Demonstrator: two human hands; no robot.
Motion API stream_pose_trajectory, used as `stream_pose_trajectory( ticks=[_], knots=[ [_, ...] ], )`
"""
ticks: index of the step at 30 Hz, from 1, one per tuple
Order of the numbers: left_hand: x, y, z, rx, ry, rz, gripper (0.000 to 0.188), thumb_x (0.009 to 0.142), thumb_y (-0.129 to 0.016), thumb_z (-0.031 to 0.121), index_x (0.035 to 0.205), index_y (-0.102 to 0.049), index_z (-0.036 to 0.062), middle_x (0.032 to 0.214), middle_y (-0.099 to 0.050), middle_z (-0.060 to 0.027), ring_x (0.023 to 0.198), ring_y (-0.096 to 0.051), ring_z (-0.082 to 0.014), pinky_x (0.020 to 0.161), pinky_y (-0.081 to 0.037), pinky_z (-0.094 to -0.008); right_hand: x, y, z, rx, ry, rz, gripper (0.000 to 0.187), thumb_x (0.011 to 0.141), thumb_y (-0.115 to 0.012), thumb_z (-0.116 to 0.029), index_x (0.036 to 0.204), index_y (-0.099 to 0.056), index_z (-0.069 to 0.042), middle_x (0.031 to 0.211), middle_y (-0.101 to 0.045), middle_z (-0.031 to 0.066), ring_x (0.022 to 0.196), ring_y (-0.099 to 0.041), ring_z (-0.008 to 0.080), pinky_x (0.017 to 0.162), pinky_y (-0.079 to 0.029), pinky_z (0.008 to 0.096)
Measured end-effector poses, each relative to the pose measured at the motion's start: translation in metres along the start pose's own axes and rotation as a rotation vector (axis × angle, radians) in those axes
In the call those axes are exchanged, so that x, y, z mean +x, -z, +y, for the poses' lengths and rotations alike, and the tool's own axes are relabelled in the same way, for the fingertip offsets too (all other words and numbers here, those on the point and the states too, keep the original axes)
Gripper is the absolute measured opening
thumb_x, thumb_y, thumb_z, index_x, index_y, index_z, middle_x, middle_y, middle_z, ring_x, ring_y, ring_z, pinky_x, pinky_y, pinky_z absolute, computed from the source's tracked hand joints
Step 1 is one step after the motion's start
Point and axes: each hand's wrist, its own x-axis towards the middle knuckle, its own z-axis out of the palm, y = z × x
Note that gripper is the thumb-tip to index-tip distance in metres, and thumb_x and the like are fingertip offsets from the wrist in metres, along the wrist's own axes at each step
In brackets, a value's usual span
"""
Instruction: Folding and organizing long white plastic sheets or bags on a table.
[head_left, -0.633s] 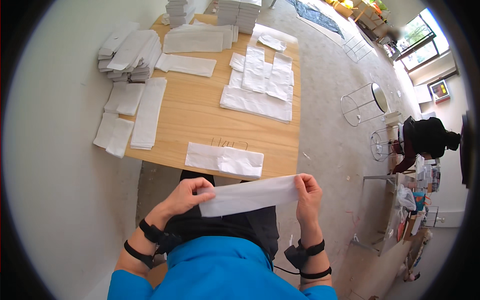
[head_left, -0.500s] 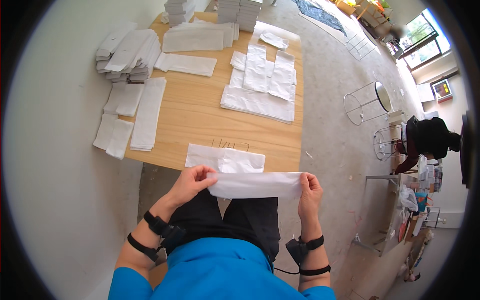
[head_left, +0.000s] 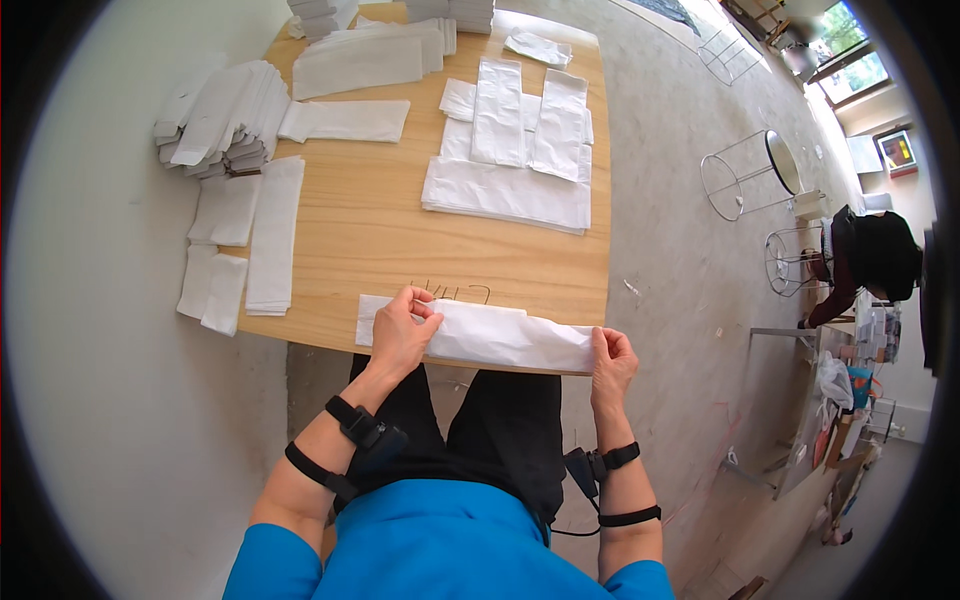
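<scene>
A long, flat white paper strip (head_left: 515, 338) stretches between my hands along the table's near edge. My left hand (head_left: 403, 328) has thumb and fingers pinched at its left end. At the other end, my right hand (head_left: 613, 362) grips the corner between thumb and fingers, just off the table's right front corner. Another white paper piece (head_left: 371, 312) lies flat beneath, partly covered by the strip and my left hand. Handwritten marks show on the wood just beyond.
Long white pieces (head_left: 272, 235) and a fanned stack (head_left: 235, 115) line the table's (head_left: 350, 230) left side. Overlapping white pieces (head_left: 505, 195) lie at the right, taller stacks (head_left: 460, 12) at the back. Beyond are a round stool (head_left: 780, 162) and a person in dark clothes (head_left: 870, 250).
Both hands have moved forward, bringing the white paper strip from above my lap onto the piece at the table's near edge. My left hand has gone farther forward than the right.
</scene>
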Motion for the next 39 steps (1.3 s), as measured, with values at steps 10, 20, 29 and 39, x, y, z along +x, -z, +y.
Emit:
stream_pose_trajectory(
  ticks=[10, 20, 29, 39],
  knots=[
    [0.001, -0.008, -0.005, 0.022, -0.016, 0.018, 0.023, 0.078, -0.074, 0.012, 0.094, -0.062, 0.0024, 0.073, -0.063, -0.0021, 0.061, -0.053, -0.0095, 0.059, -0.047, -0.0254, 0.005, -0.002, 0.013, -0.06, 0.027, 0.032, 0.017, 0.089, -0.07, -0.016, 0.089, -0.067, 0.001, 0.077, -0.064, -0.001, 0.069, -0.057, 0.0052, 0.065, -0.048, 0.0206],
    [-0.002, -0.002, 0.003, 0.022, -0.059, 0.031, 0.025, 0.078, -0.075, 0.011, 0.094, -0.059, 0.0016, 0.071, -0.059, -0.0049, 0.061, -0.054, -0.015, 0.059, -0.046, -0.0294, 0.007, -0.003, 0.011, -0.083, 0.036, 0.034, 0.017, 0.09, -0.07, -0.016, 0.09, -0.067, 0.001, 0.076, -0.064, -0.0012, 0.068, -0.056, 0.0053, 0.063, -0.047, 0.0209],
    [-0.028, 0.012, -0.003, 0.059, -0.061, 0.044, 0.022, 0.078, -0.073, 0.011, 0.093, -0.059, 0.0017, 0.075, -0.057, -0.0045, 0.06, -0.049, -0.0142, 0.057, -0.043, -0.0286, 0.011, -0.002, 0.013, -0.106, 0.04, 0.03, 0.017, 0.09, -0.069, -0.016, 0.09, -0.067, 0.001, 0.076, -0.064, -0.0011, 0.068, -0.056, 0.0053, 0.063, -0.046, 0.0209],
    [-0.044, 0.018, -0.006, 0.07, -0.075, 0.089, 0.018, 0.082, -0.069, 0.009, 0.097, -0.061, 0.0027, 0.079, -0.057, -0.0048, 0.056, -0.051, -0.0135, 0.056, -0.044, -0.0278, 0.014, 0.001, 0.015, -0.083, 0.016, -0.022, 0.019, 0.092, -0.068, -0.018, 0.094, -0.066, 0.0, 0.082, -0.065, -0.0002, 0.073, -0.056, 0.0059, 0.067, -0.046, 0.0207]
  ],
)
